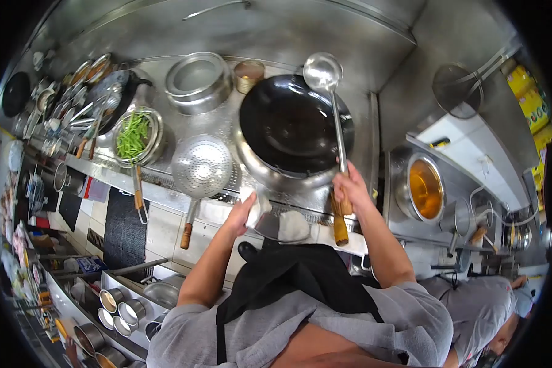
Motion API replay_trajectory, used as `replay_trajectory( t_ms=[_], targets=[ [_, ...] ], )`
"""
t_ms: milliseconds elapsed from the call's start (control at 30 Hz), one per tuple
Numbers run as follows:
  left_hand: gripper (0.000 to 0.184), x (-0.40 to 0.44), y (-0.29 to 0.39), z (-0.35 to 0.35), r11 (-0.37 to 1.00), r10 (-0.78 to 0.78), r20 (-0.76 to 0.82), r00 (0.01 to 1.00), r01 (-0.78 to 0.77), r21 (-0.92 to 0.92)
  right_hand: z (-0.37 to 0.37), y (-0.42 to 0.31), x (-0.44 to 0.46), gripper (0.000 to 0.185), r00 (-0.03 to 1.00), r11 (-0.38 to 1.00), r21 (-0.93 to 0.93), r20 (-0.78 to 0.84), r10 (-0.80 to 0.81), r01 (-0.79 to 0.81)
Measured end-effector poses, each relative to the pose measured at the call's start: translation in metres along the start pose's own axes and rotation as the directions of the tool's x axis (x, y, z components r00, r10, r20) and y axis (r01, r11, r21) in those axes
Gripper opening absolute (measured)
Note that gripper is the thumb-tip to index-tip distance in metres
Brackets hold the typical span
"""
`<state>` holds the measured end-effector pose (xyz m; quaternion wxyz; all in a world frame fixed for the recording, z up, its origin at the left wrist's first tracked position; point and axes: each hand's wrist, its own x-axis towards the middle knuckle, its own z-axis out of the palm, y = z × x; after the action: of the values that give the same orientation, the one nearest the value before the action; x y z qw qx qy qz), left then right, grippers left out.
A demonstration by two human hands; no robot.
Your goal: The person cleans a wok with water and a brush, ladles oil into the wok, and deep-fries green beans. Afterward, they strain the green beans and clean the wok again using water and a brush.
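Observation:
My right hand [352, 189] grips the wooden handle of a long metal ladle [323, 72], its bowl at the far rim of a black wok [288, 126]. The wok sits on a round metal burner ring. Fingers of my left hand [242, 214] close on a white cloth [259, 207] at the stove's front edge. A second white cloth [294, 226] lies just right of it. Below my right hand is a wooden-handled brush-like tool [340, 230]. Left of the wok, a perforated strainer [201, 165] rests with its handle towards me.
Green vegetables lie in a wire strainer [134, 136] at the left. A large metal pot [197, 83] and a small tin [249, 75] stand behind. Amber liquid fills a metal basin [423, 187] at right. Another person [472, 306] is close at my lower right.

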<state>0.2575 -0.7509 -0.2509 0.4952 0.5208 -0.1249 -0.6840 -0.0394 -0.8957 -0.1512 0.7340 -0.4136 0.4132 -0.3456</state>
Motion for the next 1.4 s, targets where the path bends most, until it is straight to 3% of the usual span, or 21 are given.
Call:
replay_trajectory(
  t_ms=[67,133,200,267,333,400,467,500,533,567,600,633,667,767,867,933,1033,1133,1200,1267,1400],
  targets=[
    [0.042,-0.016,-0.011,-0.045,0.999,0.035,-0.007,0.999,-0.035,0.012,0.063,-0.024,0.035,0.066,0.998,0.997,0.053,0.017,-0.054,0.053],
    [0.037,-0.037,-0.019,-0.091,0.893,0.240,-0.047,0.970,-0.201,0.403,0.108,-0.027,0.073,0.070,0.998,0.994,-0.099,-0.020,0.053,-0.055],
    [0.033,-0.078,-0.015,-0.120,0.753,0.393,-0.044,0.918,-0.294,0.589,0.159,-0.032,0.104,0.065,0.996,0.984,-0.156,-0.033,0.083,-0.087],
    [0.032,-0.112,-0.031,-0.149,0.890,0.300,-0.244,0.922,-0.178,0.420,0.185,-0.028,0.160,0.052,0.983,0.990,-0.092,0.137,0.121,-0.109],
    [0.033,-0.144,-0.050,-0.180,0.895,0.239,-0.340,0.910,-0.071,0.440,0.223,-0.011,0.221,0.050,0.987,0.945,-0.328,0.153,0.046,0.007],
    [0.036,-0.167,-0.079,-0.211,0.860,0.174,-0.378,0.909,0.046,0.509,0.261,0.020,0.290,0.079,0.994,0.807,-0.584,0.100,-0.040,0.091],
    [0.040,-0.181,-0.122,-0.230,0.839,0.225,-0.515,0.827,0.104,0.534,0.305,0.056,0.342,0.076,0.990,0.683,-0.719,0.054,-0.133,0.131],
    [0.041,-0.191,-0.118,-0.226,0.839,0.213,-0.510,0.833,0.112,0.533,0.328,0.063,0.363,0.052,0.992,0.737,-0.664,0.081,-0.101,0.129],
    [0.043,-0.203,-0.113,-0.215,0.839,0.197,-0.504,0.841,0.121,0.530,0.346,0.059,0.381,0.052,0.991,0.739,-0.661,0.090,-0.098,0.133],
    [0.040,-0.206,-0.117,-0.214,0.833,0.206,-0.496,0.844,0.115,0.541,0.362,0.052,0.398,0.037,0.978,0.958,-0.272,0.158,0.134,-0.087],
    [0.040,-0.206,-0.116,-0.214,0.837,0.209,-0.503,0.839,0.113,0.536,0.375,0.046,0.409,0.023,0.899,0.921,0.140,0.313,0.306,-0.363],
    [0.037,-0.206,-0.115,-0.213,0.852,0.188,-0.464,0.866,0.092,0.516,0.379,0.030,0.403,0.011,0.815,0.539,0.612,0.457,0.356,-0.578],
    [0.034,-0.205,-0.115,-0.210,0.867,0.168,-0.421,0.891,0.070,0.494,0.381,0.022,0.392,0.015,0.854,0.546,0.664,0.466,0.233,-0.511],
    [0.029,-0.194,-0.096,-0.208,0.880,0.148,-0.388,0.910,0.058,0.472,0.369,0.006,0.361,0.013,0.830,0.425,0.718,0.525,0.189,-0.551],
    [0.029,-0.172,-0.079,-0.220,0.860,0.139,-0.304,0.942,0.037,0.509,0.320,-0.014,0.310,0.017,0.750,0.263,0.726,0.661,-0.014,-0.635],
    [0.030,-0.150,-0.074,-0.233,0.817,0.105,-0.244,0.964,0.056,0.573,0.280,-0.029,0.277,0.017,0.812,0.438,0.737,0.583,-0.025,-0.515],
    [0.034,-0.116,-0.067,-0.252,0.708,-0.009,-0.045,0.999,0.038,0.705,0.225,-0.060,0.223,0.020,0.843,0.555,0.711,0.537,-0.033,-0.432],
    [0.039,-0.097,-0.065,-0.255,0.628,-0.108,0.082,0.991,0.004,0.778,0.168,-0.096,0.177,0.011,0.874,0.706,0.592,0.480,0.080,-0.390],
    [0.042,-0.100,-0.037,-0.227,0.612,-0.291,0.157,0.944,0.057,0.789,0.129,-0.113,0.145,0.013,0.935,0.813,0.490,0.311,0.173,-0.313],
    [0.042,-0.097,-0.037,-0.220,0.592,-0.308,0.192,0.932,0.030,0.806,0.100,-0.122,0.105,0.012,0.986,0.924,0.346,0.037,0.162,-0.165],
    [0.041,-0.087,-0.045,-0.214,0.541,-0.305,0.193,0.932,0.003,0.841,0.056,-0.125,0.020,0.010,0.988,0.992,0.079,-0.104,0.110,-0.102]
  ],
)
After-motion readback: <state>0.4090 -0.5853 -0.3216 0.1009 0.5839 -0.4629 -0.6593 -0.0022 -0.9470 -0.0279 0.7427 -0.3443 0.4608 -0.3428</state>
